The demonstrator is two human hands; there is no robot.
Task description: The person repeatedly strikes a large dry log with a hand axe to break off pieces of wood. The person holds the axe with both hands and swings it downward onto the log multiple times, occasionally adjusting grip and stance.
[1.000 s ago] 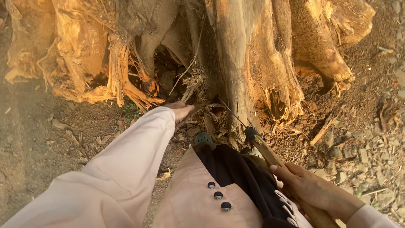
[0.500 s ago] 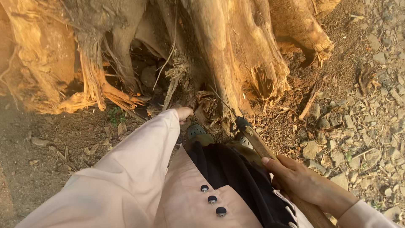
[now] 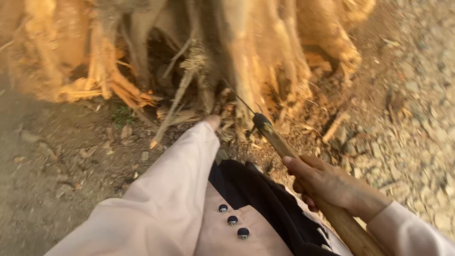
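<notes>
While fibrous roots splay, right hand clasps smooth handle.

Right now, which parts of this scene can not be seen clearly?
Head view only:
- Left hand: the sleeve covers all but the fingertips, so its grip is unclear.
- Tool: the blade is thin and blurred against the stump; the handle end is cut off by the bottom edge.
- Stump: motion blur, top cut off.
- Right hand: fingers wrap the handle.

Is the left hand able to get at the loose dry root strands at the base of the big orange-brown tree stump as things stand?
Probably yes: the left hand is stretched to the dry root strands under the tree stump, nothing between. The wooden-handled tool lies off to its right.
</notes>
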